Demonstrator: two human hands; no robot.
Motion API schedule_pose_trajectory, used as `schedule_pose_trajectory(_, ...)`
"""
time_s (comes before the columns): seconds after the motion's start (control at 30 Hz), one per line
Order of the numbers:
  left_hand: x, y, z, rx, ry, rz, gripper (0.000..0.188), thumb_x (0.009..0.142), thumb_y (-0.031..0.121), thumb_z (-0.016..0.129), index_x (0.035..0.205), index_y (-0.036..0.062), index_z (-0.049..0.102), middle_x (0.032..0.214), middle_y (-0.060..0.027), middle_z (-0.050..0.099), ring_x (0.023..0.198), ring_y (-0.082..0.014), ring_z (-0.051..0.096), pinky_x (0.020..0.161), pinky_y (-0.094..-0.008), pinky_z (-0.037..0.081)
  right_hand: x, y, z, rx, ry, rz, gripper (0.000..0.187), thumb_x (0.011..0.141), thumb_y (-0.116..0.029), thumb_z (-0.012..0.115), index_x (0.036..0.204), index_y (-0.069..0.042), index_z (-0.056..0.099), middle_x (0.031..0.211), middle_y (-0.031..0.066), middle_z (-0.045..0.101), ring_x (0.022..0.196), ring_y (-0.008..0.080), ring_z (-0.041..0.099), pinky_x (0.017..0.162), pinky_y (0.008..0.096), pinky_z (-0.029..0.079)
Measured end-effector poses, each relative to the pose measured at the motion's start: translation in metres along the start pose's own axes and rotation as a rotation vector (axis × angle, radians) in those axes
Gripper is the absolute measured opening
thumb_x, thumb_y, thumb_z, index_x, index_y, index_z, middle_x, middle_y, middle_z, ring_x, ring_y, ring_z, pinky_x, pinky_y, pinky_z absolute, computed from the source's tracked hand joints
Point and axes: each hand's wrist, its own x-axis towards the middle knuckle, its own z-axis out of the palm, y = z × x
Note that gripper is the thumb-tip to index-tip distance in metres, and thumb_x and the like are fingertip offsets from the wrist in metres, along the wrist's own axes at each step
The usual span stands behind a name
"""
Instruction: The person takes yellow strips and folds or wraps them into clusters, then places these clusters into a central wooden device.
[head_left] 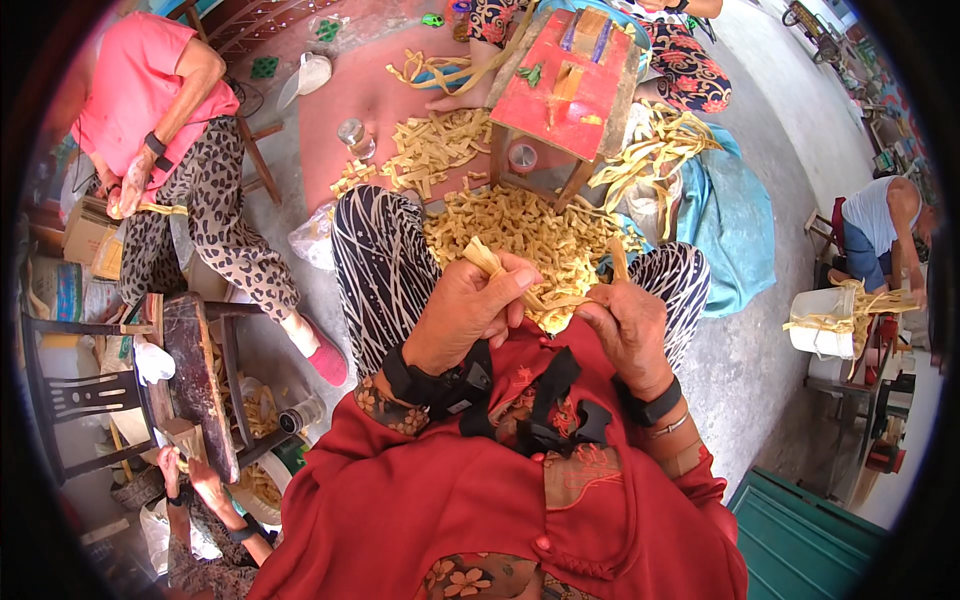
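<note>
My left hand [470, 300] is closed around a limp yellow strip [482, 256] that looks like pickled or dried vegetable; one end sticks up past the thumb. Opposite it, my right hand [632, 322] pinches another yellow-brown piece [618, 262], its end pointing up above the fingers. Yellow strip also shows between the two hands, but whether it joins them I cannot tell. Just beyond my hands, between my knees, lies a broad heap of short, knotted-looking yellow pieces [500, 220].
Past the heap stands a red-topped wooden stool [550, 75] with wooden blocks on it. Long strips [660, 150] hang over a sack by a blue cloth [740, 230]. A glass jar [356, 138] is on the floor. Co-workers sit left, ahead and right; a dark bench [190, 370] is at left.
</note>
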Motion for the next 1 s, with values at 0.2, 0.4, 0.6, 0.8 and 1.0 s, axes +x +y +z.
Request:
schedule_pose_trajectory(0.2,-0.002,-0.002,-0.001,0.026,-0.019,0.055,0.017,0.09,0.016,0.055,0.095,0.0,0.059,0.058,-0.0023,0.052,0.039,-0.0042,0.035,0.037,-0.0194,0.033,0.006,-0.002,-0.006,-0.036,0.02,-0.037,0.019,0.073,-0.017,0.073,0.08,-0.004,0.061,0.067,0.0089,0.058,0.06,0.0276,0.058,0.054,0.0346,0.046)
schedule_pose_trajectory(0.4,-0.008,0.001,-0.002,-0.124,-0.007,0.14,0.011,0.087,0.006,0.055,0.094,-0.0016,0.059,0.059,-0.0007,0.048,0.044,-0.0043,0.037,0.038,-0.0204,0.033,0.006,-0.004,-0.007,-0.008,-0.022,-0.101,0.021,0.072,-0.016,0.073,0.083,-0.004,0.06,0.064,0.0088,0.056,0.058,0.0277,0.056,0.052,0.0353,0.044)
schedule_pose_trajectory(0.6,-0.009,-0.001,-0.004,-0.183,-0.046,0.261,0.009,0.086,0.003,0.055,0.092,-0.0021,0.059,0.061,-0.0001,0.048,0.045,-0.004,0.038,0.038,-0.0206,0.035,0.008,-0.01,-0.018,-0.043,-0.029,-0.163,0.018,0.073,-0.013,0.072,0.081,-0.005,0.059,0.062,0.0075,0.053,0.053,0.0261,0.053,0.048,0.0346,0.04)
schedule_pose_trajectory(0.8,-0.01,0.0,0.0,-0.247,-0.013,0.344,0.008,0.084,0.0,0.055,0.09,-0.0017,0.059,0.066,-0.0029,0.051,0.046,-0.0059,0.042,0.039,-0.0218,0.037,0.006,-0.001,-0.031,-0.026,0.017,-0.189,0.017,0.072,-0.013,0.072,0.077,-0.005,0.058,0.06,0.0073,0.051,0.051,0.026,0.051,0.046,0.0345,0.037)
schedule_pose_trajectory(1.0,-0.019,0.018,-0.014,0.181,-0.332,0.316,0.019,0.081,-0.008,0.053,0.099,-0.0047,0.06,0.089,-0.0169,0.061,0.064,-0.0208,0.062,0.059,-0.03,0.051,0.013,0.003,-0.051,-0.118,0.034,-0.257,0.018,0.068,-0.009,0.07,0.083,-0.005,0.06,0.059,0.0051,0.045,0.049,0.0232,0.045,0.045,0.0343,0.035)
